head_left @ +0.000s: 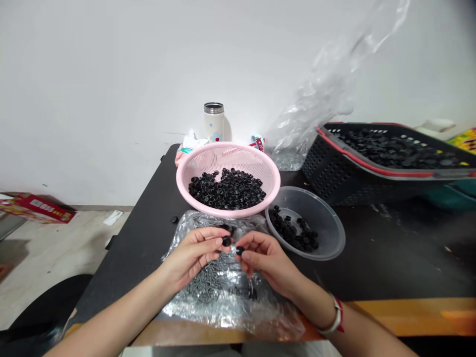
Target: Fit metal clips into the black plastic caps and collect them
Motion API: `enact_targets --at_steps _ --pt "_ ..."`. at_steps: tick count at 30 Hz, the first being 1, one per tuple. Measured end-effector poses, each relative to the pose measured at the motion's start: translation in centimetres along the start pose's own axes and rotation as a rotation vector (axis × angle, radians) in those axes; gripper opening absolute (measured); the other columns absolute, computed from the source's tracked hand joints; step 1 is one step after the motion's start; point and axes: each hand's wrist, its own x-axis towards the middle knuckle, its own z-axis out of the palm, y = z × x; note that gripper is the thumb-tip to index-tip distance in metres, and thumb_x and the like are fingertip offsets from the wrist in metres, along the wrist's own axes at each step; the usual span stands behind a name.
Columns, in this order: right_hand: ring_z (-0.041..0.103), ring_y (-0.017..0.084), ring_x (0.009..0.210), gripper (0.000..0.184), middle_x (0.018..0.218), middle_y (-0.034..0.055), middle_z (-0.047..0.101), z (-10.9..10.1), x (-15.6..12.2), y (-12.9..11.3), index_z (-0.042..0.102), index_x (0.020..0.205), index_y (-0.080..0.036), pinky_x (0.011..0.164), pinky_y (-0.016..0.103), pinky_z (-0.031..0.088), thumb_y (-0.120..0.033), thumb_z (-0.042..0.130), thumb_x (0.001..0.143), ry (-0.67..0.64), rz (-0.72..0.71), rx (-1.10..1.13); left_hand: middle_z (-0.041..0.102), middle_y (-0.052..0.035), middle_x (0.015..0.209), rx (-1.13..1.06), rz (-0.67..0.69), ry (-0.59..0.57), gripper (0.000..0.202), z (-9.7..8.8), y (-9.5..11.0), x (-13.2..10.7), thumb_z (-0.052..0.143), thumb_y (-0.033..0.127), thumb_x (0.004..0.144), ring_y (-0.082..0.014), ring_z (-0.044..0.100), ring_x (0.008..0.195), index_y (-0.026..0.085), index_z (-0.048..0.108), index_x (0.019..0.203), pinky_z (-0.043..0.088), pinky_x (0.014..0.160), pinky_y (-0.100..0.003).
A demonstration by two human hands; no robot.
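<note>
Small black rubber rings (226,241) sit pinched, one apiece, in the curled fingertips of the left hand (195,253) and right hand (266,263), almost touching, above a clear plastic bag (226,312) of dark screws (203,287), a pink colander (182,178) straight ahead.

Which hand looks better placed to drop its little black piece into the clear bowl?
Probably the right hand: it pinches a small black piece and sits right beside the clear plastic bowl. The left hand, holding another, lies farther off, beyond the right hand.
</note>
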Motion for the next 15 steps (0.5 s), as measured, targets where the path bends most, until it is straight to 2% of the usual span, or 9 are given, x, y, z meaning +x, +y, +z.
enact_targets --at_steps 6,10,15 --pt "0.059 0.006 0.053 0.024 0.069 -0.0019 0.066 0.2 0.0 0.1 0.068 0.087 -0.015 0.047 0.014 0.047 -0.026 0.083 0.071 0.06 -0.024 0.008 0.074 -0.0043 0.074 0.047 -0.003 0.005 0.031 0.1 -0.6 -0.1 0.089 0.022 0.064 -0.0074 0.067 0.062 0.013 0.075 0.09 0.054 0.052 -0.008" --pt "0.057 0.006 0.051 0.025 0.066 -0.0031 0.064 0.4 0.0 0.5 0.067 0.085 -0.015 0.048 0.015 0.047 -0.026 0.083 0.07 0.057 -0.009 0.011 0.074 -0.0029 0.074 0.06 -0.005 0.003 0.036 0.2 -1.0 -0.2 0.09 0.023 0.061 -0.0074 0.066 0.063 0.015 0.075 0.093 0.053 0.053 -0.009" --pt "0.056 0.006 0.051 0.026 0.066 -0.0038 0.063 0.4 0.0 0.6 0.066 0.084 -0.016 0.048 0.016 0.046 -0.028 0.084 0.069 0.071 0.001 0.016 0.073 -0.0019 0.072 0.078 0.036 -0.016 0.034 0.2 -1.2 -0.2 0.092 0.021 0.058 -0.0053 0.063 0.059 0.016 0.076 0.087 0.049 0.054 -0.009"
